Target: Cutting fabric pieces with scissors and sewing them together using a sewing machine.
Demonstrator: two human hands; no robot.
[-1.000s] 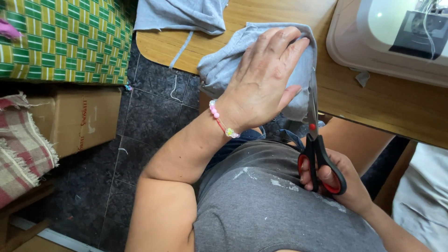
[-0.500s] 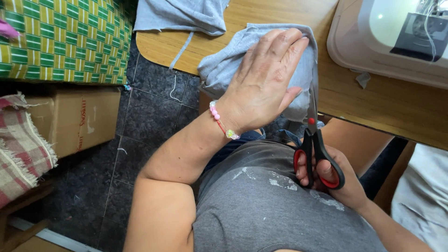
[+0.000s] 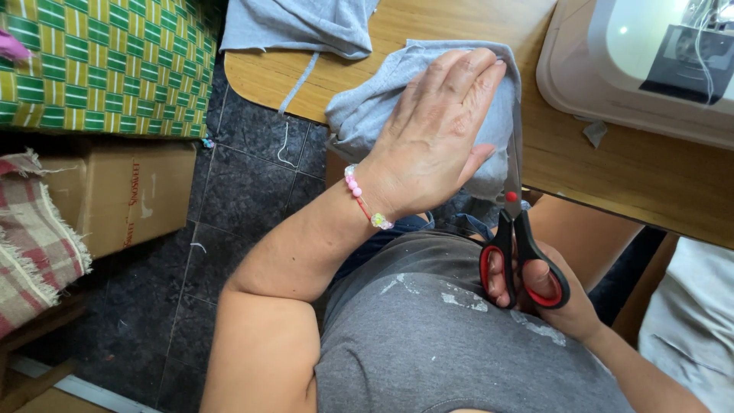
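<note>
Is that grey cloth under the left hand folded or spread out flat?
Folded: the grey cloth sits bunched in layers under the flat left hand, with the scissors cutting along its right edge.

The left hand (image 3: 440, 130) is covering most of the folded grey cloth (image 3: 367, 115). The scissors' (image 3: 516, 229) blades are running along the cloth's right edge, their tips indistinct. The sewing machine (image 3: 650, 61) is being cut off by the top and right edges.

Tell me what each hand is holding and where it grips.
The right hand holds black-and-red-handled scissors by the handle loops. The left hand grips nothing; it presses flat on the folded grey fabric piece on the wooden table.
</note>
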